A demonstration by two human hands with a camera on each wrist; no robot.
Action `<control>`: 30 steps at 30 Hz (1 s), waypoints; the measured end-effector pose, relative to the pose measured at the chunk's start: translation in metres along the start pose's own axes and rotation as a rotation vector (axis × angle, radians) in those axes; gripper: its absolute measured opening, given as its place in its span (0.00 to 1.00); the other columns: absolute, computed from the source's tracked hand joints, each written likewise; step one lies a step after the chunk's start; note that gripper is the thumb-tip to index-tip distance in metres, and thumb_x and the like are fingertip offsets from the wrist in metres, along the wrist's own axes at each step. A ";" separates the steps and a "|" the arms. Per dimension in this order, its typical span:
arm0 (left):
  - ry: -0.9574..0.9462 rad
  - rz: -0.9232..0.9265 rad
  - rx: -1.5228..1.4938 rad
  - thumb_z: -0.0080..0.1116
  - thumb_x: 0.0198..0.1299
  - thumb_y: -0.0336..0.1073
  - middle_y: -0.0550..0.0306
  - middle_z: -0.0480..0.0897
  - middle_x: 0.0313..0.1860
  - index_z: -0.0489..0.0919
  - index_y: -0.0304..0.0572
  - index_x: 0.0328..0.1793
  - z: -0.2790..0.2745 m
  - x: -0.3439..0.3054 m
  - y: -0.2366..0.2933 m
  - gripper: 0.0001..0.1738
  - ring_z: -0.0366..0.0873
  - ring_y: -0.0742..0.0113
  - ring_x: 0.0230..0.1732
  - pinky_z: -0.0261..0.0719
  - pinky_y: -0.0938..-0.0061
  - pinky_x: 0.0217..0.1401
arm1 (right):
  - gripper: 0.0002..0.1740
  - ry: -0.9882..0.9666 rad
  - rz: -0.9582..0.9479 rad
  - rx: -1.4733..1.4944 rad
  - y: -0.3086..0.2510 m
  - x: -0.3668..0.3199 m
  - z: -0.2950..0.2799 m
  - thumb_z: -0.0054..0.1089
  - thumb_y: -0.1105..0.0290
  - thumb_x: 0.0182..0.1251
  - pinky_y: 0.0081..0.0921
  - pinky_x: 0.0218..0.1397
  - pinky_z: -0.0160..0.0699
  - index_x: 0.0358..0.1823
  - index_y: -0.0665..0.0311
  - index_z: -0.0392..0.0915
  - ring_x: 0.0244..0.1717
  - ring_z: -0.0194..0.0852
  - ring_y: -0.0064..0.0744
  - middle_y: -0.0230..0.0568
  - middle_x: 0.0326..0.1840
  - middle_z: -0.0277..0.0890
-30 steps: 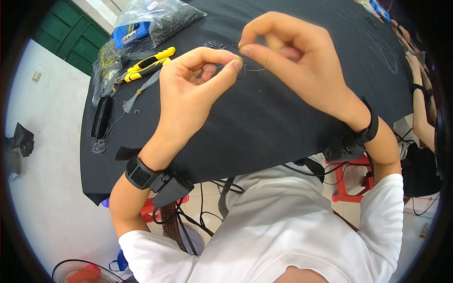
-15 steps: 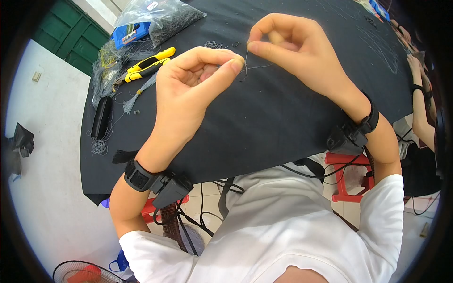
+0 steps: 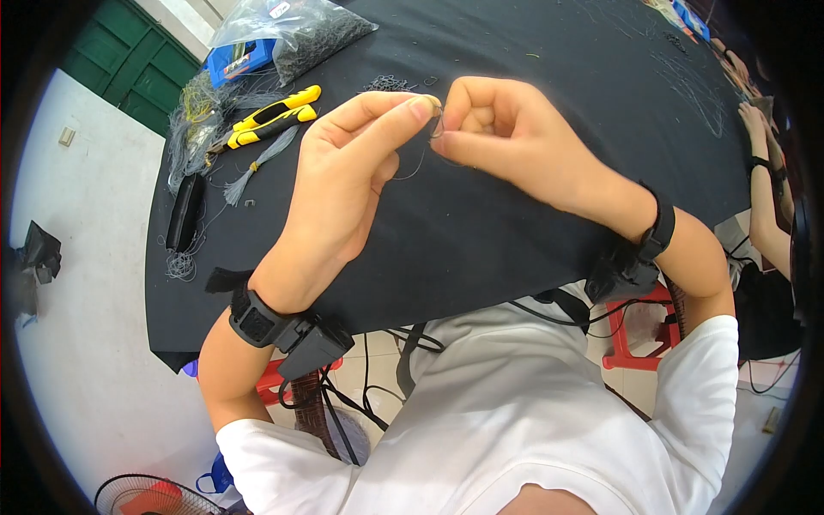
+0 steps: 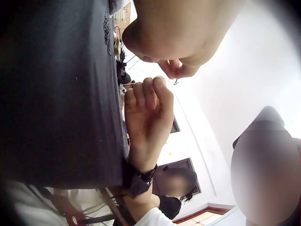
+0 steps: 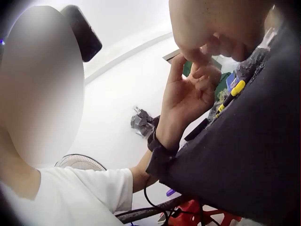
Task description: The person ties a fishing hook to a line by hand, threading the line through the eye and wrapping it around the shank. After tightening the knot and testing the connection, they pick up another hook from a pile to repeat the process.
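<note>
Over the black-covered table, both hands are raised with their fingertips close together. My left hand pinches a small dark fish hook between thumb and index finger. In the left wrist view the hook hangs at those fingertips, and a thin line runs from it to the other hand. My right hand has curled fingers and pinches the fine fishing line. A loose length of line droops below the left fingertips. Fingers partly hide the hook in the head view.
Yellow-and-black pliers lie at left beside a tied bundle of line and a black holder. Behind are a small hook pile and a clear bag of dark pieces. Loose line lies right; another person's arm is beyond.
The right hand has come down and closer to the left fingertips, its fingers more curled. The left hand has rotated, thumb now higher. The hook and line have shifted between them.
</note>
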State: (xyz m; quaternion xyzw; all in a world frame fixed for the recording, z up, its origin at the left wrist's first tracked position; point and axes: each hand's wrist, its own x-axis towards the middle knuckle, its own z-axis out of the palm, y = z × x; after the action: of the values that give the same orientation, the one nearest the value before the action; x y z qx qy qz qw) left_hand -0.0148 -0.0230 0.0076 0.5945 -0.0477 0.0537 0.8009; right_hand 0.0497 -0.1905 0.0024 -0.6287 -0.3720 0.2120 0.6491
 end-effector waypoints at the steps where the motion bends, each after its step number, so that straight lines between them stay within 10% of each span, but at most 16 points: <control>1: 0.020 -0.009 -0.012 0.60 0.56 0.31 0.67 0.79 0.29 0.81 0.38 0.40 0.001 0.000 0.000 0.07 0.55 0.89 0.19 0.50 0.89 0.20 | 0.05 -0.010 -0.064 -0.075 0.001 -0.002 0.003 0.56 0.74 0.57 0.15 0.20 0.53 0.26 0.64 0.70 0.18 0.57 0.10 0.22 0.15 0.62; 5: 0.071 -0.024 -0.044 0.60 0.56 0.32 0.68 0.78 0.27 0.81 0.38 0.40 0.002 0.000 0.000 0.07 0.55 0.89 0.18 0.50 0.90 0.20 | 0.06 0.072 -0.405 -0.523 -0.003 -0.009 0.012 0.59 0.81 0.54 0.16 0.18 0.49 0.27 0.64 0.71 0.16 0.48 0.12 0.25 0.14 0.59; 11: 0.053 -0.003 0.021 0.61 0.56 0.32 0.67 0.79 0.29 0.81 0.38 0.40 0.003 -0.001 0.001 0.08 0.60 0.88 0.20 0.56 0.90 0.23 | 0.08 0.104 -0.558 -0.707 -0.006 -0.011 0.017 0.59 0.77 0.50 0.30 0.24 0.65 0.29 0.63 0.68 0.20 0.66 0.37 0.39 0.17 0.64; 21: -0.023 0.160 0.149 0.59 0.56 0.26 0.59 0.81 0.33 0.79 0.31 0.40 0.006 -0.005 0.003 0.07 0.76 0.83 0.33 0.71 0.91 0.37 | 0.07 0.233 -0.694 -0.787 -0.029 -0.011 0.007 0.60 0.80 0.55 0.11 0.19 0.52 0.35 0.63 0.77 0.18 0.54 0.11 0.24 0.22 0.68; 30: -0.062 0.133 0.261 0.60 0.55 0.25 0.63 0.80 0.31 0.80 0.31 0.39 0.011 -0.007 0.004 0.07 0.71 0.87 0.30 0.66 0.92 0.32 | 0.05 0.172 -0.654 -0.705 -0.039 -0.003 -0.014 0.59 0.78 0.56 0.16 0.18 0.49 0.34 0.66 0.75 0.14 0.50 0.17 0.30 0.16 0.61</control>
State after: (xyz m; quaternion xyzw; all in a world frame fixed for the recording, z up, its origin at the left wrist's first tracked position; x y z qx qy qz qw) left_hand -0.0229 -0.0330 0.0132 0.6906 -0.1043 0.0942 0.7095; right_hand 0.0509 -0.2067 0.0404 -0.6758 -0.5442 -0.1944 0.4576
